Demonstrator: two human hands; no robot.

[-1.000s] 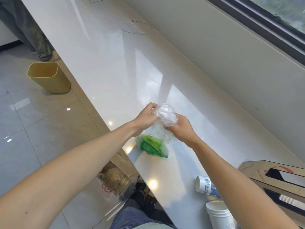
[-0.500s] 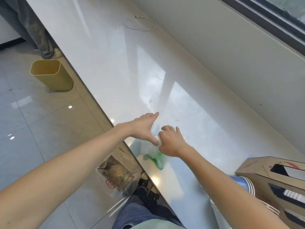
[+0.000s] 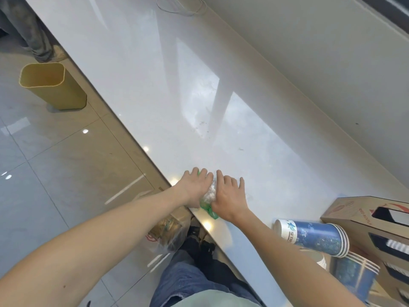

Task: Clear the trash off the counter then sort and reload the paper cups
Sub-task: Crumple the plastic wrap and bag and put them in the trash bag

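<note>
At the near edge of the glossy white worktop (image 3: 155,89), a crumpled wad of clear and green plastic film (image 3: 209,197) is pressed flat between and beneath both hands. The left hand (image 3: 194,187) lies palm-down over its left part, fingers spread and extended, with a sliver of green showing past the fingertips. The right hand (image 3: 230,194) lies palm-down against its right side, fingers likewise splayed; neither hand is closed around the wad, and whether any film is pinched underneath cannot be told.

The film is judged to be very light, soft and springy, so it is likely to puff back out once pressure is released, and it may slide on the polished surface. It would best be gathered into one fist around its bulk, with the green tail at the worktop's edge tucked in.

Near the front right corner, a lying stack of blue-printed paper cups (image 3: 314,237) is seen, well apart from the wad, beside a brown cardboard carrier box (image 3: 354,214).
</note>
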